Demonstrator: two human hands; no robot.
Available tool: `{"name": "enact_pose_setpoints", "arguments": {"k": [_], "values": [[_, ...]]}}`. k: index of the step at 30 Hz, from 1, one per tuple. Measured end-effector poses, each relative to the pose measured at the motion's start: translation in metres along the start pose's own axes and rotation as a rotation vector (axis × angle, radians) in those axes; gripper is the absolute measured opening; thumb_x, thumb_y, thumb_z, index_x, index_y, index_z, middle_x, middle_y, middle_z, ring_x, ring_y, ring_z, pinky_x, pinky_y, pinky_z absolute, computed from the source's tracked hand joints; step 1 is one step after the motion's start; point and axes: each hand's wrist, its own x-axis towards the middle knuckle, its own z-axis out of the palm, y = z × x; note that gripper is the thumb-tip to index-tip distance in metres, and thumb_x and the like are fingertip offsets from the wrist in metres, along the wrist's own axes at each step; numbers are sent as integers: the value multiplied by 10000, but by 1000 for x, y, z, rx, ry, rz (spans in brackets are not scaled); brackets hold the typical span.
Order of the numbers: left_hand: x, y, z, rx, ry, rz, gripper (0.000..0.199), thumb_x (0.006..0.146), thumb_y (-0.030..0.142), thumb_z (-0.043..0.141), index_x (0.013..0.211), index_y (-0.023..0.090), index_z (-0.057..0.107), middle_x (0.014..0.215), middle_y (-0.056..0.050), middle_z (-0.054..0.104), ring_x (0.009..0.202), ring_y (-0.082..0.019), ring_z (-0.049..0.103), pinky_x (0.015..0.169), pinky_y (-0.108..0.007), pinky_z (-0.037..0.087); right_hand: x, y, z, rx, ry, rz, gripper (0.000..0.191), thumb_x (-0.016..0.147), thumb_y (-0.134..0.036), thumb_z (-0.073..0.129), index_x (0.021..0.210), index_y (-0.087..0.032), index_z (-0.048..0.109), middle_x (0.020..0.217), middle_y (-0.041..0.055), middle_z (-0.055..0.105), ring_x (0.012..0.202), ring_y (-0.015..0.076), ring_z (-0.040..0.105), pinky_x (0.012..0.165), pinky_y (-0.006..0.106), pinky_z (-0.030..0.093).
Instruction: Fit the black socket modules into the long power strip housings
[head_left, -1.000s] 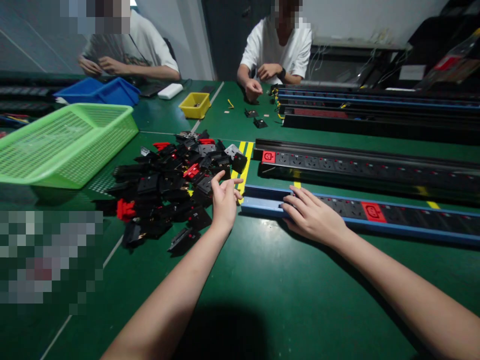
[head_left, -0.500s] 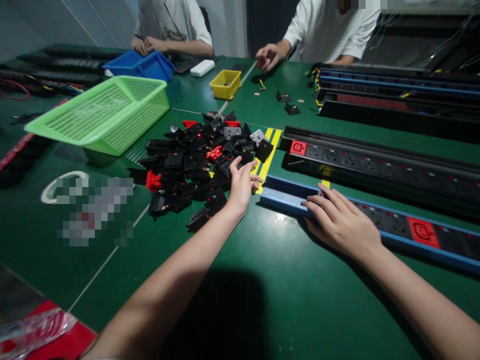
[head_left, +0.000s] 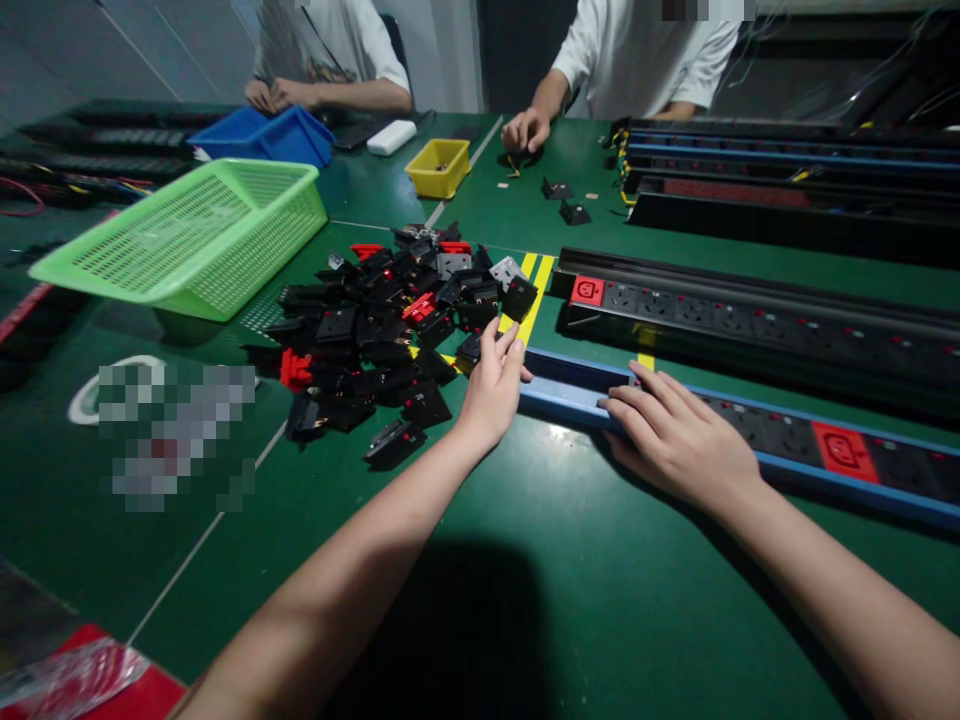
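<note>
Left hand (head_left: 495, 385), yours: fingers half-curled by the near end of the blue rail (head_left: 562, 394); cannot tell any hold. Right hand (head_left: 682, 430) drapes across the rail, grip unclear. Rail probably stiff, slick; grasp both side walls.

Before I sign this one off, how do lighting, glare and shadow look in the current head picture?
Head view: dim, with bright glare on the glossy green tabletop just below the long blue rail; same head view: broad dark shadow at bottom centre, and dark edges merging in the heap of black and red socket pieces; head view again: blocky pixelation masks something at left.
</note>
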Motion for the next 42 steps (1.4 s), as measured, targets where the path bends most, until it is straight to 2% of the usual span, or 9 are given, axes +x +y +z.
{"name": "enact_pose_setpoints", "arguments": {"k": [8,12,16,18,20,23,29,37,42], "values": [[1,2,-1,3,-109,-6,542,956,496,446,1442,258,428,1317,-115,644,703,-115,654,690,-267,482,2,-1,0,-46,8,-12,342,888,-268,581,1206,-157,638,1227,130,666,1335,371,471,1069,489,440],[-6,15,0,-4,-62,98,455,970,466,415,1351,236,509,1294,-119,649,673,-117,654,648,-267,495,2,-2,0,-72,8,-15,325,890,-269,572,1179,-137,641,1214,134,665,1324,377,476,1073,482,432],[-12,25,-3,138,204,320,299,968,345,451,1202,203,569,1165,-96,682,981,-180,663,829,-298,509,3,-3,0,-62,8,6,305,890,-267,562,1157,-145,645,1201,129,667,1323,374,472,1064,483,437],[-12,27,-6,270,312,358,280,939,260,484,1203,214,568,1215,-86,652,1159,-205,598,969,-335,466,3,-4,0,-54,2,9,296,893,-267,554,1148,-148,646,1201,126,665,1324,375,469,1062,485,438],[-10,25,-8,397,333,338,357,894,189,508,1244,239,559,1305,-73,609,1271,-226,521,1084,-379,386,3,-4,0,-53,4,6,290,895,-269,554,1142,-148,645,1202,125,662,1326,378,465,1065,485,435],[-7,19,-9,492,262,291,502,841,126,517,1324,262,525,1393,-62,558,1355,-252,443,1170,-427,274,3,-3,0,-63,7,3,285,897,-270,558,1140,-147,643,1202,122,660,1329,379,462,1079,483,427],[-4,6,-9,491,190,262,543,849,133,521,1377,248,469,1394,-85,551,1288,-244,507,1156,-439,302,-1,0,1,-50,6,-25,330,898,-264,580,1196,-133,633,1241,119,654,1349,380,442,1104,493,409],[-3,4,-9,460,232,238,409,868,199,547,1273,226,503,1291,-87,580,1134,-214,555,1060,-408,400,-1,1,0,-49,36,-40,342,900,-249,577,1203,-102,634,1236,115,663,1318,387,479,1094,496,432],[-1,0,-11,419,226,134,421,841,242,588,1252,206,501,1287,-101,572,1021,-202,568,980,-395,453,-1,0,0,-52,40,-39,342,899,-248,575,1202,-101,635,1241,112,662,1317,388,481,1093,493,437]]}}
